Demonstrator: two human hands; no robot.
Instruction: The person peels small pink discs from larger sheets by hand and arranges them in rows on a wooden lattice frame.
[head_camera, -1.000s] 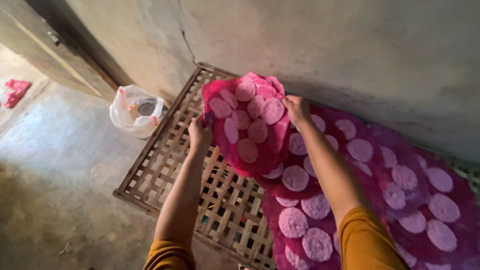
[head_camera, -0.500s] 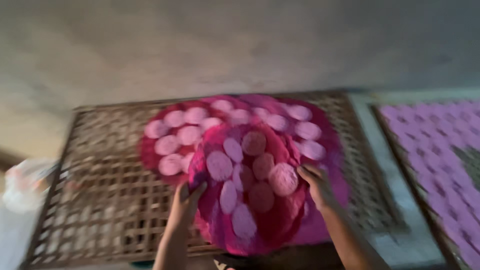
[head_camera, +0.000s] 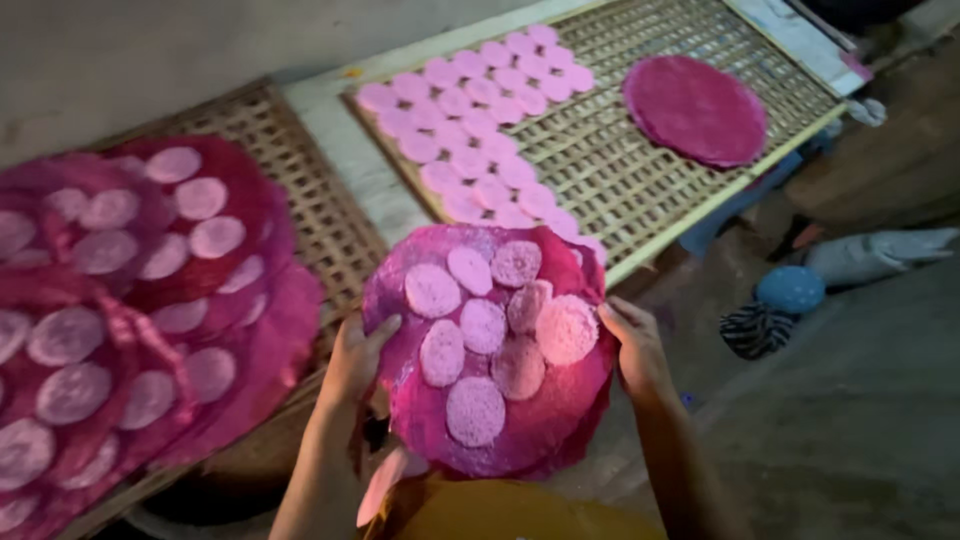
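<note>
A long woven bamboo drying rack with a pale frame (head_camera: 640, 170) is shown running diagonally across the upper right, raised above a grey concrete floor (head_camera: 850, 430). On its left half, small pale pink discs (head_camera: 470, 120) are laid in close rows; toward its right end a single bare magenta round mat (head_camera: 695, 108) lies flat, well apart from the rows. A second, darker woven rack (head_camera: 300, 190) is seen at the left, beside a grey wall (head_camera: 150, 50). It is covered by several overlapping magenta round mats loaded with pale pink discs (head_camera: 130, 300).

At centre, a magenta round mat (head_camera: 490, 355) is held up tilted toward the camera, in front of the near edge of the long rack and clear of both racks. About nine pale pink round discs (head_camera: 475, 410) rest on its face, some touching. The mat is gripped at its left rim by the left hand (head_camera: 355, 355), thumb on the face and the other fingers hidden behind, and at its right rim by the right hand (head_camera: 640, 350), fingers curled around the edge. A mustard-yellow garment (head_camera: 500, 510) is visible below the mat.

On the floor at right lie a blue round object (head_camera: 790, 288), a black-and-white striped cloth (head_camera: 757, 330) just beside it, and a grey bundle (head_camera: 880, 255).
</note>
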